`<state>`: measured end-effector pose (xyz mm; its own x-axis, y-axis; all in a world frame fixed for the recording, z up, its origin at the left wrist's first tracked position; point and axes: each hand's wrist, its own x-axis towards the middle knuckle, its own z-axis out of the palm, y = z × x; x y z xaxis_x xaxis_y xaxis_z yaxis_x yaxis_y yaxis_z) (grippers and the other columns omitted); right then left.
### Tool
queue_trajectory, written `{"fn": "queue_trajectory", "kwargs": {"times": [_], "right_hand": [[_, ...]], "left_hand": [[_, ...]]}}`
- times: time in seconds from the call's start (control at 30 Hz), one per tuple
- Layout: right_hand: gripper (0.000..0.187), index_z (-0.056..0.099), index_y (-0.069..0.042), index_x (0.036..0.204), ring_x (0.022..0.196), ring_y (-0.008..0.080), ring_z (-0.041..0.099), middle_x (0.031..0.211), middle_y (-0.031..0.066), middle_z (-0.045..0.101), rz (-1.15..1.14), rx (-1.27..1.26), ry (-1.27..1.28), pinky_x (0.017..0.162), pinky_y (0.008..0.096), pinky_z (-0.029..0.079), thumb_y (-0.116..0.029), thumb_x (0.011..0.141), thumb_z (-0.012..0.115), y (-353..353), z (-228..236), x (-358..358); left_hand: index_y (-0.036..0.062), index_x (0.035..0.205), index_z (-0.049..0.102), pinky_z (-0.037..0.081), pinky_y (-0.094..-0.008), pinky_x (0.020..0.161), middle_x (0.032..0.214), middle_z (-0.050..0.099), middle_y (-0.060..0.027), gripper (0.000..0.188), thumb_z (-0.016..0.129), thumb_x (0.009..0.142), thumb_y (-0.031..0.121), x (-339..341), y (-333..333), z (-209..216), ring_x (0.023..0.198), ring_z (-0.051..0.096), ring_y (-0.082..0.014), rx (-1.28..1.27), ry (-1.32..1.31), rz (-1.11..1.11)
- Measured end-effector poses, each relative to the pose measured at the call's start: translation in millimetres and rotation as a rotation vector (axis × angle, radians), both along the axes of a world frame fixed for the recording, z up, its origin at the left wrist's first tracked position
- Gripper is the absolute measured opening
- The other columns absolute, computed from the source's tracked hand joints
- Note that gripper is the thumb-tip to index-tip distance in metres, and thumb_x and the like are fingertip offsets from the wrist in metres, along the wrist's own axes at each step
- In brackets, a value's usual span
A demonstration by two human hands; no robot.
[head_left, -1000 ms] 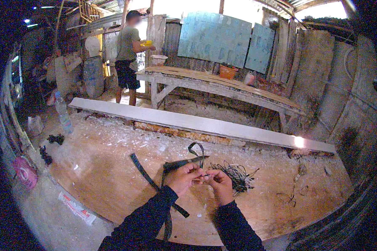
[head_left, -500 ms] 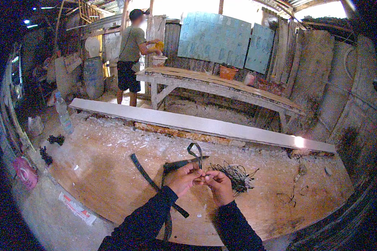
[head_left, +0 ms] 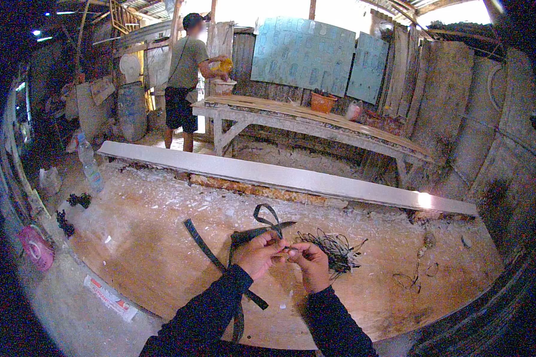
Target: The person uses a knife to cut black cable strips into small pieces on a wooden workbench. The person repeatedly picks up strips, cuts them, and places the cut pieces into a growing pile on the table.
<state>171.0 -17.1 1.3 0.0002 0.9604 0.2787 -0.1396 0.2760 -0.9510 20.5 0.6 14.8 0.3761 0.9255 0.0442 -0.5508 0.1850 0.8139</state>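
My left hand is closed in a pinch on a narrow black strip, whose looped part stands up above the fingers. My right hand pinches a thin dark piece at the strip's lower end, and its fingertips almost meet the left ones. Behind the left hand lies a dark, pointed, flat thing, partly hidden. Other black strips lie on the wooden board under the left forearm. A tangled bundle of thin black cords rests just beyond and right of my right hand.
White scraps litter the wooden board, bordered at the far side by a long white ledge. A plastic bottle and black bundles are at the left. Beyond, another person stands at a long bench.
The black strip's loop has tipped to the left and opened wider. My hands stay in nearly the same place. The other person's hands have moved slightly with a yellow thing.
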Motion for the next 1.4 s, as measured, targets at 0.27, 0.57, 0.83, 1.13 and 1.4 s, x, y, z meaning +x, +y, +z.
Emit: {"fn": "queue_trajectory", "kwargs": {"times": [0.27, 0.57, 0.83, 1.13, 1.4], "right_hand": [[0.016, 0.056, -0.003, 0.083, 0.069, 0.0104, 0.054, 0.075, 0.0028, 0.057, -0.059, 0.000, -0.073, 0.064, 0.0232, 0.045, -0.001, 0.069, 0.064, -6.8, 9.7, -4.2], [0.010, 0.054, -0.003, 0.077, 0.067, 0.0090, 0.053, 0.072, 0.0018, 0.056, -0.101, 0.040, -0.064, 0.063, 0.0211, 0.044, 0.001, 0.071, 0.062, -3.6, 5.2, -5.7], [0.007, 0.055, -0.002, 0.076, 0.067, 0.0081, 0.053, 0.074, 0.0018, 0.057, -0.106, 0.084, -0.082, 0.064, 0.0205, 0.043, 0.000, 0.073, 0.061, -4.6, 3.3, -4.8], [0.009, 0.056, -0.003, 0.078, 0.067, 0.0078, 0.052, 0.075, 0.0009, 0.057, -0.100, 0.061, -0.101, 0.063, 0.0201, 0.042, -0.003, 0.072, 0.063, -2.5, -1.3, -4.8], [0.011, 0.056, -0.003, 0.079, 0.068, 0.0079, 0.052, 0.076, 0.0010, 0.058, -0.087, 0.088, -0.135, 0.063, 0.0203, 0.042, -0.004, 0.071, 0.063, -7.7, 5.9, -7.6]], "left_hand": [[0.0111, 0.083, 0.050, 0.036, -0.0185, 0.050, 0.075, 0.055, 0.0016, 0.010, 0.058, 0.079, 0.017, -0.7, -5.6, 5.1, 0.069, 0.052, -0.0066, -0.028, 0.054, 0.013], [0.0110, 0.084, 0.051, 0.041, -0.0197, 0.054, 0.078, 0.056, 0.0016, 0.010, 0.058, 0.078, 0.016, -0.3, -2.5, 1.2, 0.072, 0.054, -0.0081, -0.053, 0.003, -0.003], [0.0087, 0.088, 0.051, 0.045, -0.0226, 0.057, 0.083, 0.056, -0.0001, 0.014, 0.057, 0.079, 0.016, 0.6, 2.0, -6.2, 0.075, 0.055, -0.0100, -0.031, -0.002, -0.012], [0.0076, 0.089, 0.049, 0.046, -0.0225, 0.057, 0.081, 0.056, -0.0016, 0.015, 0.057, 0.079, 0.015, 1.4, 1.3, -5.1, 0.074, 0.056, -0.0108, 0.017, 0.023, 0.003], [0.0058, 0.087, 0.050, 0.045, -0.0217, 0.057, 0.078, 0.056, -0.0020, 0.016, 0.059, 0.077, 0.015, 3.0, 1.0, -4.0, 0.072, 0.056, -0.0112, 0.057, 0.100, 0.013]]}}
